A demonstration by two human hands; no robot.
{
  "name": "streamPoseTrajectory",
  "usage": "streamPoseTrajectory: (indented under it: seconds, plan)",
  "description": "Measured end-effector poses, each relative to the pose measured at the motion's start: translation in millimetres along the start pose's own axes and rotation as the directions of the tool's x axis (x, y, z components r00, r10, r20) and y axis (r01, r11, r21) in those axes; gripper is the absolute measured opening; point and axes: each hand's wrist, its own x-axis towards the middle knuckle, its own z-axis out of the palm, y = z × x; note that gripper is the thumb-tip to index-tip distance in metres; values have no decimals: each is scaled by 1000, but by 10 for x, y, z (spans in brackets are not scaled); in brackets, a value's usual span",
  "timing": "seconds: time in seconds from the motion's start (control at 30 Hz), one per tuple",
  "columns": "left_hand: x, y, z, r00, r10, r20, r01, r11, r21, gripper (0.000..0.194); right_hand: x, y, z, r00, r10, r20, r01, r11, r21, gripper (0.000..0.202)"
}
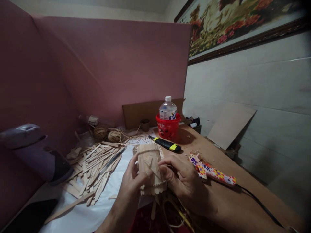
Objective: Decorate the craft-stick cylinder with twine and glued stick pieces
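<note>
A craft-stick holder (145,170), built of pale wooden sticks side by side with twine bands near both ends, is tilted in front of me. Small stick pieces form a V or heart shape (148,160) on its face. My left hand (133,178) grips its left side, thumb across the front. At the right side, my right hand (181,174) has thumb and forefinger pinched close against the face; whatever lies between them is too small to make out. Below hang a loose twine loop (167,223) and a single stick (153,210).
Loose craft sticks (97,168) are heaped at left, near twine balls (114,136). A black-and-yellow utility knife (165,144) lies beyond the holder. A flowered glue gun (213,171) with a cord lies right. Behind stands a red bucket (167,127) holding a plastic bottle (167,108).
</note>
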Motion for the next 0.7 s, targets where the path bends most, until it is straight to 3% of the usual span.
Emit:
streamPoseTrajectory:
  seconds: [0.13,0.3,0.47,0.7]
  plan:
    - [13,-13,-10,1000,2,-12,-2,1000,-7,71,3,8,-30,1000,-11,22,11,1000,-3,33]
    - [39,-29,-33,999,33,9,-33,999,-22,71,-3,50,5,996,-86,15,86,996,-9,15]
    - [43,-34,-34,999,34,2,-34,999,5,74,-38,68,29,983,-173,65,177,982,-66,30]
    - [54,-60,-29,998,56,-9,-56,998,14,75,-51,32,25,989,-134,56,136,989,-51,20]
